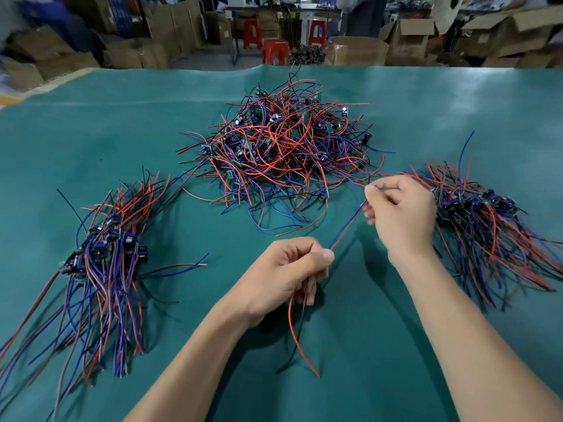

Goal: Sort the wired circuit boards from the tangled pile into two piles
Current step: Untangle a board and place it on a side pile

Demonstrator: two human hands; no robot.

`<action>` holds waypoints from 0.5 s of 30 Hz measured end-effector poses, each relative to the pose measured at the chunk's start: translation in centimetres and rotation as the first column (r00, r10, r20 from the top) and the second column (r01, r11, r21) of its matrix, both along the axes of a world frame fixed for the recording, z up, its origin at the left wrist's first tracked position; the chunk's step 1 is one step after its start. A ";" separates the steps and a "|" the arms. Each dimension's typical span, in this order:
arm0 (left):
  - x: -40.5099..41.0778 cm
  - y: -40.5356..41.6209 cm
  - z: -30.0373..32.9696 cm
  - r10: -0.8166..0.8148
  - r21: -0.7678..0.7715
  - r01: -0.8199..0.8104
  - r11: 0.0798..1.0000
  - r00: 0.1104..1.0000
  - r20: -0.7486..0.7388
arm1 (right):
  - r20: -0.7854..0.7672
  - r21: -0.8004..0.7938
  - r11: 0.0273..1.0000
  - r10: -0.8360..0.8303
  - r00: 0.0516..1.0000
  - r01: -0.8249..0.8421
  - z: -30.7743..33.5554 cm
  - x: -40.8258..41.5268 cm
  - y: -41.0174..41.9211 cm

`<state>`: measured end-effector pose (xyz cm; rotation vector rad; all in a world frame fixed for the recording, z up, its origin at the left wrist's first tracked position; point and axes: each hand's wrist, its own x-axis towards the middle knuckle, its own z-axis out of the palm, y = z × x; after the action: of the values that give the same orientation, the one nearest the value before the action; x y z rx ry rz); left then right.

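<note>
At six o'clock on the tabletop, the left hand is pinching red and blue wires, the right hand pinching their far end. The tangled pile is sitting at twelve. Pulling slowly should be freeing the board without dragging others.

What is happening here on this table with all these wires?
A person is sorting wired circuit boards on a green table. The left hand grips wires, with a red and a black wire hanging below it. A blue and red pair runs up to the right hand, which pinches wires too. The tangled pile lies in the middle, far from finished. A sorted pile on the left and a sorted pile on the right have already grown.
</note>
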<state>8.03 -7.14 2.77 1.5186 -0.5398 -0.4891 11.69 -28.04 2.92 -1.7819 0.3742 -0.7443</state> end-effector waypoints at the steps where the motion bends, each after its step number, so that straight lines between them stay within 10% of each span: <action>1: 0.0 0.0 0.0 -0.007 -0.011 0.007 1.000 1.000 -0.004 | -0.009 0.110 0.994 0.011 1.000 -0.010 0.0 0.0 -0.1; 8: 0.6 0.5 -0.2 0.016 -0.207 -0.051 0.977 0.985 -0.169 | -0.022 0.750 0.660 0.069 0.997 -0.029 1.6 -0.3 -0.3; 12: 0.9 0.5 -0.5 0.074 -0.283 -0.147 0.948 0.965 -0.252 | -0.124 0.563 0.781 0.403 0.907 -0.270 1.7 -1.0 1.7; 15: 1.1 0.3 -0.6 0.137 -0.280 -0.206 0.938 0.959 -0.248 | -0.160 0.349 0.693 0.707 0.689 -0.631 1.7 -1.9 3.6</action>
<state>9.08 -6.88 2.13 1.1846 -0.2846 -0.4138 9.82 -24.46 4.65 -1.5917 -0.0280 0.1027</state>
